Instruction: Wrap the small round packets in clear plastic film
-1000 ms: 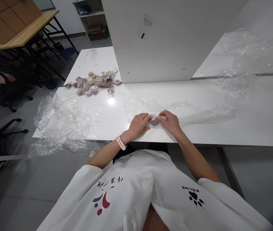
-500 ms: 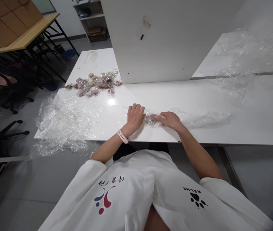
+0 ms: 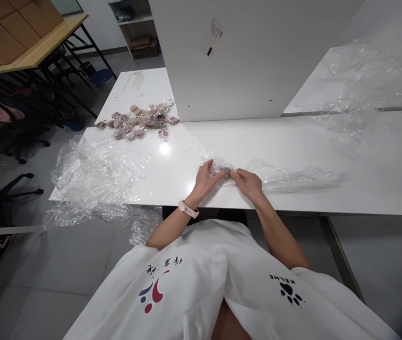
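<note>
In front of my body, a bundle of clear plastic (image 3: 222,171) with small brownish-pink pieces inside lies on the white table (image 3: 201,137). My left hand (image 3: 206,180) grips its left end, thumb on the near side and fingers on the far side. A pale pink watch band circles that wrist. From the right, my right hand (image 3: 248,184) pinches the plastic between thumb and curled fingers, with its thumb close to my left thumb. Loose clear film (image 3: 300,178) trails from the bundle toward the right. What exactly is wrapped is too small to make out.
Several small wrapped pieces (image 3: 140,122), pink, cream and brown, are heaped at the back left. Crumpled film (image 3: 94,179) overhangs the left table edge; more film (image 3: 374,80) lies at the far right. A tall white panel (image 3: 236,61) stands behind the work area.
My left hand has turned and shifted right, its thumb now reaching along the bundle. My right hand has curled in more over the plastic. The trailing film has shifted slightly right.
</note>
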Action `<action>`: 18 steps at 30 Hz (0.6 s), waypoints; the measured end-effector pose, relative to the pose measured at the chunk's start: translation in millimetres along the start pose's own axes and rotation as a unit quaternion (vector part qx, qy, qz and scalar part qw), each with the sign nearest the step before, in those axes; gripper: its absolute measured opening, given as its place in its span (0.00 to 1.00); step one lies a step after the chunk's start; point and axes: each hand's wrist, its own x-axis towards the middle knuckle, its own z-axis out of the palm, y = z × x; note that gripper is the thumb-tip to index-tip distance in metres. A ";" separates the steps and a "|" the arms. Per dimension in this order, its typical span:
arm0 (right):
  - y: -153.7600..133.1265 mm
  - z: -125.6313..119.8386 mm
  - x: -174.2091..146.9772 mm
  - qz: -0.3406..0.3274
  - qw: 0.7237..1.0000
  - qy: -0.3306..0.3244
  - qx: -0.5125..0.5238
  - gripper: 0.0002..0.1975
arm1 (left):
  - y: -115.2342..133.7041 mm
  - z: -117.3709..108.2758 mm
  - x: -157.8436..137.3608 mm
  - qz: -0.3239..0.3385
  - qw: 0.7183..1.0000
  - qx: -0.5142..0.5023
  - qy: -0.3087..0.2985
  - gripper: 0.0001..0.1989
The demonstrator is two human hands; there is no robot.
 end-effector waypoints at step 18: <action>-17.4 -20.7 -63.2 -0.009 0.970 0.163 0.182 0.24 | 26.5 -4.2 -17.9 0.148 0.947 -0.284 0.012 0.20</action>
